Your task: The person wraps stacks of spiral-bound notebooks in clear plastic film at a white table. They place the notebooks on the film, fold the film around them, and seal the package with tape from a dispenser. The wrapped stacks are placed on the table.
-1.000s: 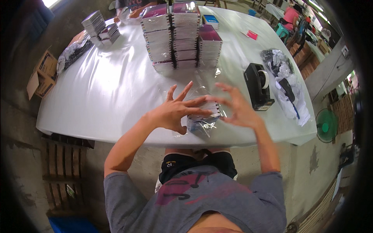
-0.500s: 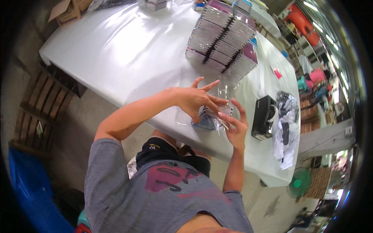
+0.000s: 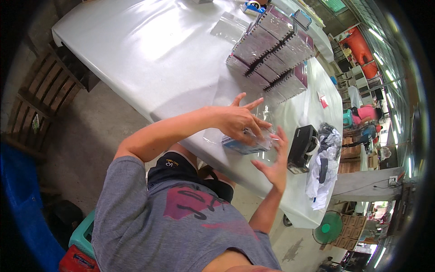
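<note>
Vs. half a sec ago: R hand (image 3: 274, 167) has opened up, thumb now well apart from its fingers; then, thumb & fingers were closer together at the pack's end. L hand (image 3: 239, 125) still over the pack, abt same pose. Camera view has shifted a bit too.

Blue-&-white pack (image 3: 234, 144) lies by near edge of white table (image 3: 122, 59), under L fingers, its R end facing the gap btwn R thumb & fingers. Clear wrap (image 3: 211, 135) sticks out L of it. L fingers spread, some raised; can't tell if L grips or just rests. R hand open; can't tell if fingertips touch wrap.

Blk tape dispenser (image 3: 302, 149) just R of R hand, twd table's R edge; spiral-bound bk stacks (image 3: 272, 54) farther back, twd far edge.
</note>
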{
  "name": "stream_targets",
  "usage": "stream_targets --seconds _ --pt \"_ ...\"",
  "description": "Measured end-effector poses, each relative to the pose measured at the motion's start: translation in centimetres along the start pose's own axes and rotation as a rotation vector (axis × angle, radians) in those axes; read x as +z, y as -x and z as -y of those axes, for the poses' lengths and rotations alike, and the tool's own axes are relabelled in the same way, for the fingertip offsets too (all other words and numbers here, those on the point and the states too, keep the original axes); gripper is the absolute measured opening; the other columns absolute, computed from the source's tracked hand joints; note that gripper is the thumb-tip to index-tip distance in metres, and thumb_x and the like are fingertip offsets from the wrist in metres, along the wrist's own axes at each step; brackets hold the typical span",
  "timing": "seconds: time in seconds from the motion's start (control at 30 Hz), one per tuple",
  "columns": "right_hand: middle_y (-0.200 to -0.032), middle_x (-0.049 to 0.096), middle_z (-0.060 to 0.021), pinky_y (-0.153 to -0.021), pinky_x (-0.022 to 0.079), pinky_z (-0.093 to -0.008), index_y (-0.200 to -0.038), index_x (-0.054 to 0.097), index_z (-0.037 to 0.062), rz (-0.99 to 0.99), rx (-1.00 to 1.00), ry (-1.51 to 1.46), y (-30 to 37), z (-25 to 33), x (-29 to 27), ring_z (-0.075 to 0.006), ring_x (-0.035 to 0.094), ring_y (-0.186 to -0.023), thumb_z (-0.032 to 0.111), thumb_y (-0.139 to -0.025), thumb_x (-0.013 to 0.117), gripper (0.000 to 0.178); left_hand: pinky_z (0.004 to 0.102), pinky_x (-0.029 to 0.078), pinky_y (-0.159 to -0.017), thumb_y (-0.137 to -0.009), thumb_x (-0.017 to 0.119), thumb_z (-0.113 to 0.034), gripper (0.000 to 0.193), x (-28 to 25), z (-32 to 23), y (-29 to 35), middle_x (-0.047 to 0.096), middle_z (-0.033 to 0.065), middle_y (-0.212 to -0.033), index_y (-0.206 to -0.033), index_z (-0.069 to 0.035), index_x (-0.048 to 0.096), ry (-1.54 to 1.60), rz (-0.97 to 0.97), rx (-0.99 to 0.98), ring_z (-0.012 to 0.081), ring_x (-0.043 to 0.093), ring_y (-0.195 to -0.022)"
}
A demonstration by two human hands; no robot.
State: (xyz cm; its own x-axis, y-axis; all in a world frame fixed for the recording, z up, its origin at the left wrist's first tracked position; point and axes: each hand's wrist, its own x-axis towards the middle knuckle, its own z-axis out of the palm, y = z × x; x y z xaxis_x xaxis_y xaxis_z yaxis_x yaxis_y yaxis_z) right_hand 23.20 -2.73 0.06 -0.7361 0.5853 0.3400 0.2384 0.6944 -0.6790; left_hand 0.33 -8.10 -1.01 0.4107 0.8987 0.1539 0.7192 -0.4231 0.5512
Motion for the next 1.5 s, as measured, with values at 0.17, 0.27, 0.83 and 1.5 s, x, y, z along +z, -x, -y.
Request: stream_targets --seconds 0.17,0.27,0.83,1.5 --pt "-0.141 0.034 -0.0121 -0.100 0.038 -0.0394 -0.110 0.053 0.0050 -0.143 0.284 -0.368 -0.5 -2.2 4.3 -0.0275 0.039 -0.127 0.009 -0.067 0.078 0.049 0.0674 0.000 -0.100 -0.073 0.072 -0.036 0.010 1.6 -0.4 -1.2 0.044 -0.0049 -0.140 -0.080 -0.028 0.074 -0.064 -0.398 0.107 0.0337 0.002 -0.142" --pt "-0.141 0.036 -0.0124 -0.093 0.044 -0.0346 -0.104 0.057 0.0032 -0.138 0.235 -0.387 -0.9 -2.3 4.1 -0.0249 0.044 -0.122 0.012 -0.073 0.075 0.037 0.0688 0.008 -0.096 -0.070 0.076 -0.036 0.013 0.2 -1.0 -2.6 0.050 -0.0033 -0.131 -0.077 -0.026 0.075 -0.003 -0.659 0.188 0.0355 0.012 -0.140" --pt "-0.137 0.041 -0.0112 -0.086 0.046 -0.0289 -0.097 0.064 0.0023 -0.088 0.245 -0.602 -0.8 -2.6 3.2 -0.0188 0.051 -0.112 0.015 -0.082 0.070 0.021 0.0384 0.041 -0.094 -0.069 0.079 -0.029 0.023 4.0 0.1 -1.2 0.044 0.0136 -0.131 -0.074 -0.009 0.070 0.609 -0.584 -0.150 0.0314 0.041 -0.124" --pt "-0.079 0.059 -0.0049 -0.069 0.045 -0.0216 -0.143 0.016 0.0080 -0.207 0.374 -0.583 -5.1 -2.3 3.1 -0.0121 0.058 -0.070 0.005 -0.074 0.076 0.091 0.0363 0.043 -0.088 -0.066 0.082 -0.038 0.080 2.6 2.4 -2.7 0.057 0.0143 -0.110 -0.130 -0.013 0.042 0.724 -0.492 -0.200 0.0246 0.054 -0.104"
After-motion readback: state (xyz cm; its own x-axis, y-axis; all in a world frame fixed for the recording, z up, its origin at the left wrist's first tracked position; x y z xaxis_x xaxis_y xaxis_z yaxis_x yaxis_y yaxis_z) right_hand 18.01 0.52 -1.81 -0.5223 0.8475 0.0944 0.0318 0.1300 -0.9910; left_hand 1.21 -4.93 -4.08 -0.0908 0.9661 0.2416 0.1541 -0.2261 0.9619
